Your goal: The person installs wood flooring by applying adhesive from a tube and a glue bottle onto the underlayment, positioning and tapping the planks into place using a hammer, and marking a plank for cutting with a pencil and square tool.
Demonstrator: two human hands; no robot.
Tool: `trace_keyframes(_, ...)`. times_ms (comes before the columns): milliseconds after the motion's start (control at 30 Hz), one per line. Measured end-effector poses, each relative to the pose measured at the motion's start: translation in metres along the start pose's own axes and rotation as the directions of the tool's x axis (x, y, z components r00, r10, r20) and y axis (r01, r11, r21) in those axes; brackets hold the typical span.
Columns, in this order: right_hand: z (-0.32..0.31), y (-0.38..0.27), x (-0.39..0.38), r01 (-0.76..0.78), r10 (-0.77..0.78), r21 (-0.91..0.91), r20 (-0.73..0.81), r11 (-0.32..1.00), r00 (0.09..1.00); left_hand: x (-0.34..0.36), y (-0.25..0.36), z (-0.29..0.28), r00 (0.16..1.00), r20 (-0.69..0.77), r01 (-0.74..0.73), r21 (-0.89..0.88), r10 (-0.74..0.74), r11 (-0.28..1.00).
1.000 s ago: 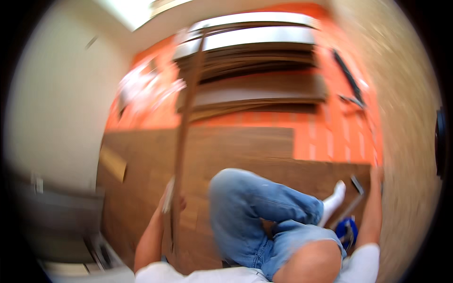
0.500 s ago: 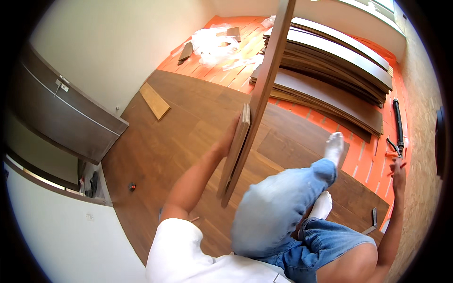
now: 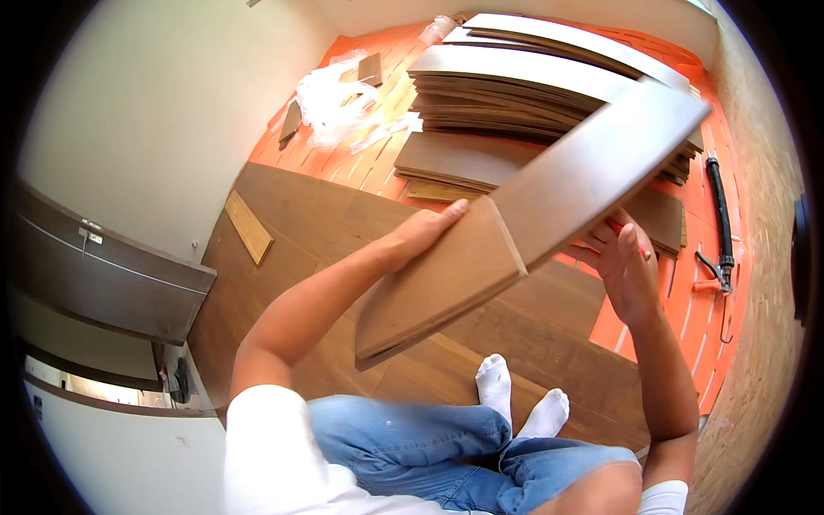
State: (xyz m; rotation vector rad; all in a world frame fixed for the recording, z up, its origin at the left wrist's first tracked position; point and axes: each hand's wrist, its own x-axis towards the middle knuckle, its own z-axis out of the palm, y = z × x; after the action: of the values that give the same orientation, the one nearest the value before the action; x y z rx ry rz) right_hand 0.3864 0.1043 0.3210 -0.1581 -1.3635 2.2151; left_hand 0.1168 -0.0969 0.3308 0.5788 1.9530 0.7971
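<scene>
My left hand (image 3: pixel 427 232) is closed over the upper edge of a short wood plank (image 3: pixel 446 287), which lies flat against a longer wood floorboard (image 3: pixel 605 167). Both pieces are held up together in the air, tilted, with the long board rising toward the upper right. Under the long board's lower edge is my right hand (image 3: pixel 628 273), palm up, with a thin red pencil (image 3: pixel 644 251) lodged between its fingers. Whether those fingertips touch the board is hidden behind it.
Stacked floorboards (image 3: pixel 506 107) lie on orange underlay (image 3: pixel 390 103) at the back, near crumpled white plastic (image 3: pixel 335 103). A narrow wood offcut (image 3: pixel 249 227) rests on the laid floor at left. A black tubular tool (image 3: pixel 721 215) lies beside the right wall. My socked feet (image 3: pixel 519 403) are in front.
Both boards have swung from nearly upright and edge-on to a slanted position facing me. My right hand has come from beside the black tool to the long board. My legs have drawn in.
</scene>
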Motion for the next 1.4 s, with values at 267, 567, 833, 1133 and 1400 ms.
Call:
trace_keyframes(267, 0.010, -0.075, 0.075, -0.325, 0.307, 0.065, -0.536, 0.944, 0.786, 0.034, 0.078, -0.033, 0.987, 0.031, -0.161, 0.183, 0.158, 0.970)
trace_keyframes(567, 0.127, -0.240, 0.103, -0.576, 0.556, 0.083, -0.403, 0.813, 0.726, -0.139, 0.155, -0.115, 0.962, -0.189, -0.167, 0.156, 0.195, 0.974)
trace_keyframes(833, 0.353, -0.362, 0.067, -0.873, 0.845, -0.016, -0.240, 0.488, 0.477, -0.438, 0.166, -0.160, 0.937, -0.314, 0.109, -0.154, -0.153, 0.982)
trace_keyframes(1133, 0.575, -0.299, 0.124, -0.984, 0.971, -0.111, 0.212, 0.137, 0.112, -0.631, 0.112, -0.250, 0.644, -0.471, 0.459, -0.391, -0.602, 0.798)
trace_keyframes(1400, 0.755, -0.129, 0.152, -0.937, 0.989, -0.349, 0.126, -0.028, -0.076, -0.718, 0.002, -0.335, 0.380, -0.525, 0.446, -0.617, -0.762, 0.648)
